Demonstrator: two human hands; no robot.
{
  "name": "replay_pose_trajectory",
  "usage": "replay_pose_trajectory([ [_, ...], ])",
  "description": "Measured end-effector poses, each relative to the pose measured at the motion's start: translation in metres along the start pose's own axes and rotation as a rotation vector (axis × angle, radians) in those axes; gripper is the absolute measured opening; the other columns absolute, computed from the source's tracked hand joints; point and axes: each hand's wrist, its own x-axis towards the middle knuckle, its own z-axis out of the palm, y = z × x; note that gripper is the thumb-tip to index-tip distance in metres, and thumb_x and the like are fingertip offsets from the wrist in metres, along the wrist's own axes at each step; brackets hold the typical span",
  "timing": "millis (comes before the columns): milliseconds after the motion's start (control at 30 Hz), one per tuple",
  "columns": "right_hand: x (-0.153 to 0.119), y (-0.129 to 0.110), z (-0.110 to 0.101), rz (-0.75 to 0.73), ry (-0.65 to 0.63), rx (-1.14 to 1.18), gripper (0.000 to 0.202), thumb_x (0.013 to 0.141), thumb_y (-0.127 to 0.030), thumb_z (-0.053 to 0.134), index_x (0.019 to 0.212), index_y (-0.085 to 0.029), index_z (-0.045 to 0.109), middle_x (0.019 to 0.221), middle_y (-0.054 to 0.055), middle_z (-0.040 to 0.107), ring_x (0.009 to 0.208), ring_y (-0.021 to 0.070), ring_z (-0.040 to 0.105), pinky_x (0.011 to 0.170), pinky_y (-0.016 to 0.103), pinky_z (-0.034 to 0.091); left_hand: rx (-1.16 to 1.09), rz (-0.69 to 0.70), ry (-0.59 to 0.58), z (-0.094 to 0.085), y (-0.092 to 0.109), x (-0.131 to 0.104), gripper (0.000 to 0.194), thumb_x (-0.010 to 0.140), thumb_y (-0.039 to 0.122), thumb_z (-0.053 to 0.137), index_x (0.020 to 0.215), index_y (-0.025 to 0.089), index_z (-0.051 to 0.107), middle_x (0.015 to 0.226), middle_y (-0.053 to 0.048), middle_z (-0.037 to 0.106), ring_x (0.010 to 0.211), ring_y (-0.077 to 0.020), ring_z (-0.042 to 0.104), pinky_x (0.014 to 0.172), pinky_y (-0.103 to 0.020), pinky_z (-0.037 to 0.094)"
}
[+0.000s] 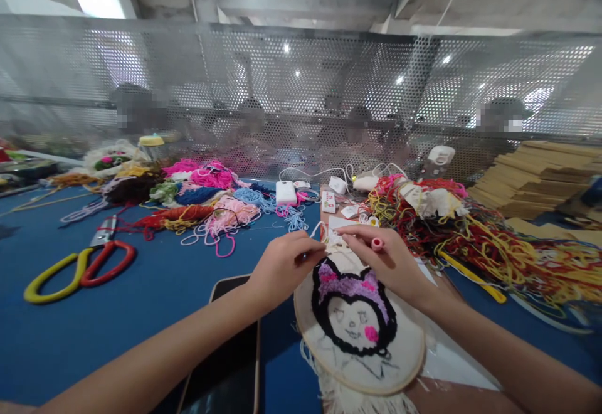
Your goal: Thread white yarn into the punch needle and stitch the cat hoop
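- Our left hand (285,268) pinched white yarn (319,229) at the hoop's (376,392) far side.
- Our right hand (390,260) gripped a pink-ended tool (377,244) there.
- Scissors (98,244) (1 pair) lay left of the hoop.

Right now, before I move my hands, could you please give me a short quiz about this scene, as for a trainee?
1. True or false: the right hand holds the pink-ended tool.
2. The handles of the scissors are: A) both red; B) one yellow, one red; C) both blue.
3. Fill in: the coloured cheek on the hooped cloth is ____.
Key: 1 true; 2 B; 3 pink.
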Motion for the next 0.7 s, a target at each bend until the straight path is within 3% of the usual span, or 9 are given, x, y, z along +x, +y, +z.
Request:
replay_pose_trajectory([
  [133,0.0,-0.001,-0.008,0.041,-0.099,0.081,0.026,0.087,-0.034,0.05,0.096,-0.018,0.069,0.064,0.0,0.061,0.053,0.0106,0.048,0.05,0.023,0.037,-0.43,-0.306,-0.232,-0.002,-0.01,0.009,0.024,0.084,0.036,0.055,0.082,0.015,0.066,0.066,-0.001,0.06,0.055,-0.0085,0.048,0.05,-0.02,0.038],
  [233,0.002,0.0,-0.013,0.021,-0.175,0.086,0.023,0.086,-0.032,0.052,0.092,-0.019,0.07,0.072,0.002,0.065,0.059,0.0117,0.052,0.053,0.023,0.038,-0.551,-0.332,-0.351,-0.007,-0.02,0.015,0.026,0.084,0.038,0.053,0.084,0.014,0.064,0.071,-0.002,0.061,0.061,-0.0104,0.053,0.054,-0.022,0.043],
  [333,0.005,0.001,-0.016,0.029,-0.182,0.078,0.023,0.086,-0.032,0.053,0.091,-0.019,0.07,0.082,0.005,0.068,0.07,0.0144,0.056,0.061,0.025,0.041,-0.328,-0.161,-0.291,-0.011,-0.024,0.014,0.022,0.087,0.035,0.049,0.084,0.017,0.062,0.095,-0.006,0.064,0.092,-0.0172,0.057,0.078,-0.033,0.048],
  [433,0.007,0.002,-0.018,0.061,-0.185,0.072,0.024,0.086,-0.032,0.053,0.09,-0.018,0.071,0.078,0.005,0.067,0.07,0.0151,0.055,0.064,0.027,0.041,0.068,0.081,-0.189,-0.011,-0.025,0.009,0.017,0.087,0.028,0.049,0.083,0.019,0.063,0.118,-0.008,0.057,0.122,-0.0239,0.04,0.1,-0.047,0.035],
  [500,0.009,0.003,-0.02,0.076,-0.209,0.09,0.024,0.085,-0.033,0.053,0.089,-0.018,0.071,0.069,0.003,0.063,0.063,0.0132,0.05,0.058,0.026,0.038,0.233,0.135,-0.15,-0.008,-0.028,0.007,0.016,0.087,0.024,0.049,0.083,0.018,0.064,0.124,-0.01,0.053,0.128,-0.0263,0.033,0.103,-0.05,0.031],
  [600,0.01,0.004,-0.022,0.127,-0.225,0.161,0.024,0.084,-0.035,0.054,0.089,-0.018,0.071,0.05,-0.004,0.044,0.049,0.0092,0.036,0.047,0.023,0.027,0.209,0.059,-0.167,-0.005,-0.033,0.007,0.021,0.088,0.024,0.044,0.084,0.018,0.064,0.108,-0.009,0.06,0.117,-0.0239,0.045,0.102,-0.046,0.033],
  [700,0.011,0.003,-0.025,0.165,-0.226,0.243,0.024,0.082,-0.034,0.056,0.088,-0.018,0.072,0.047,-0.006,0.034,0.046,0.008,0.029,0.044,0.023,0.021,-0.095,-0.185,-0.279,-0.006,-0.039,0.012,0.024,0.087,0.03,0.044,0.081,0.018,0.064,0.089,-0.004,0.064,0.094,-0.0194,0.054,0.094,-0.038,0.037],
])
